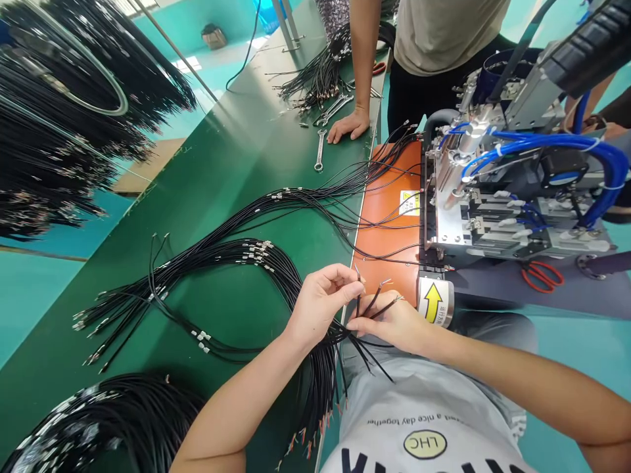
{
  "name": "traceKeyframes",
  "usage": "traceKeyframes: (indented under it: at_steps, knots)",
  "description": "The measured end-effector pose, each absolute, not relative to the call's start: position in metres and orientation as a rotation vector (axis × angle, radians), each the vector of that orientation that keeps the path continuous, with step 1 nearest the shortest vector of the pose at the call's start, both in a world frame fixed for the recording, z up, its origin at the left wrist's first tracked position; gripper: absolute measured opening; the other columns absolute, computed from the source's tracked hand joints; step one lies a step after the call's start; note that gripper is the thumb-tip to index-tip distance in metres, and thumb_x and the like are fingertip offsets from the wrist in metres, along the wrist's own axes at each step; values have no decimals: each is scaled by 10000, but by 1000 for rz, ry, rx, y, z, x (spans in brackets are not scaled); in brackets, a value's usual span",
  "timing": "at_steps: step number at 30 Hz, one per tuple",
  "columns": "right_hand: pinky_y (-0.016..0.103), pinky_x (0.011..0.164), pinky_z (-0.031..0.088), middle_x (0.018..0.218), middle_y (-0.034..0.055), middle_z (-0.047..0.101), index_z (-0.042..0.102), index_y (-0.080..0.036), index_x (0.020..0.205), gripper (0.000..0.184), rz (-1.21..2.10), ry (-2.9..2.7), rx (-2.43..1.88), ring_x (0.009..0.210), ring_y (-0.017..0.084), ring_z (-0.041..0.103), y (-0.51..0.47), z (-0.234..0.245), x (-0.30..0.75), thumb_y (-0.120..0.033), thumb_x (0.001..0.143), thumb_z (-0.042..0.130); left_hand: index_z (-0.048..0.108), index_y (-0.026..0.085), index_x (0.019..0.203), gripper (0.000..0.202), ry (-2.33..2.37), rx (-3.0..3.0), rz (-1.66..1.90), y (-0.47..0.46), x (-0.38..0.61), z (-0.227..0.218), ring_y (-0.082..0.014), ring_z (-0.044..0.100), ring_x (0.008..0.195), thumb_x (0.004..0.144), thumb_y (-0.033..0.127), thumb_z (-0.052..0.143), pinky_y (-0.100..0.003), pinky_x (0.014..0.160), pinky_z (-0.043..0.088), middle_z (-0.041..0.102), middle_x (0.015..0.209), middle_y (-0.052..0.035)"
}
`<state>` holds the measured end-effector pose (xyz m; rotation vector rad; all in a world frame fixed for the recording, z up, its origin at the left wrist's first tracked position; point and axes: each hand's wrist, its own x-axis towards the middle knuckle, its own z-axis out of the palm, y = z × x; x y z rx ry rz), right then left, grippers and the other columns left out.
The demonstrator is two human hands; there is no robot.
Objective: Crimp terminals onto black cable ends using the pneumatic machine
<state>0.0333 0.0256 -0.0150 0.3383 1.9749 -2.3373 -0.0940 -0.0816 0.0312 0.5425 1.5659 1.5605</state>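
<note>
My left hand (318,299) pinches the stripped end of a black cable (358,303) between thumb and fingertips. Close beside it, my right hand (394,322) is closed around a few black cables (377,297), whose bare wire ends fan out past the fingers. These cables belong to a long bundle (280,263) that curves over the green table, banded with small white labels. Loose cable ends with orange and pale wires (315,427) hang at the table edge below my left forearm.
A machine (493,197) with blue hoses and an orange conveyor belt (389,197) stands right; cables lie across the belt. A co-worker's hand (350,125) rests by wrenches (320,151). Red-handled scissors (542,276), a coiled cable bundle (108,420) and hanging cables (73,98) surround the green table (236,151).
</note>
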Motion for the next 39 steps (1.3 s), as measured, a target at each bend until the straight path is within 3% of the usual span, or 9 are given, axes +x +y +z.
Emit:
traceKeyframes:
  at_steps: [11,20,24,27,29,31,34,39]
  knots:
    - [278,658,552,720,30,708,731,-156,832,348,-2330,1956,309,643,162,683,24,-13,33,-502,792,733,573,160,735,246,1534,469,1550,-79,-94,29,-67,476,594,741,278,789,-207,566,383,564,734,18]
    - [282,655,563,719,23,699,724,-163,799,304,-2336,1956,315,638,163,684,22,-16,33,-467,795,741,549,165,757,234,1543,534,1523,-78,-94,26,-82,476,652,791,290,744,-217,624,400,547,759,9]
    - [267,634,564,705,39,711,723,-153,772,290,-2276,2069,333,647,164,689,25,-13,34,-425,860,680,555,198,988,230,1559,827,1397,-90,-91,24,-152,561,909,858,344,676,-280,819,451,583,980,-41]
    - [269,690,589,838,53,739,724,-164,866,265,-2335,2140,400,728,166,711,29,-7,35,-405,910,622,491,224,1229,496,1685,1064,1171,-115,-90,24,-214,536,1111,824,405,713,-336,949,434,553,1181,-86]
    - [276,730,605,910,50,740,715,-183,934,226,-2400,2164,500,766,170,724,32,-1,36,-392,907,632,445,226,1300,591,1791,1154,1015,-136,-90,22,-221,545,1123,819,436,716,-337,956,439,547,1227,-98]
    - [290,757,614,931,49,737,708,-202,968,192,-2424,2214,518,781,175,732,35,7,36,-367,912,631,433,222,1318,503,1886,1226,858,-159,-95,19,-193,589,1016,901,440,610,-310,885,461,593,1150,-84]
    - [333,864,595,1004,67,731,718,-226,1001,150,-2318,2427,64,909,195,720,26,16,27,-283,934,595,529,210,1228,299,2118,1432,555,-196,-118,15,-178,593,894,1005,360,398,-297,824,444,627,969,-59]
    - [325,929,560,1326,144,596,645,-182,1197,279,-1726,2605,-861,1111,200,650,-62,-5,-8,-197,962,495,668,241,982,231,2361,1463,-208,-286,-172,23,-226,560,977,963,251,438,-357,902,412,609,957,-83]
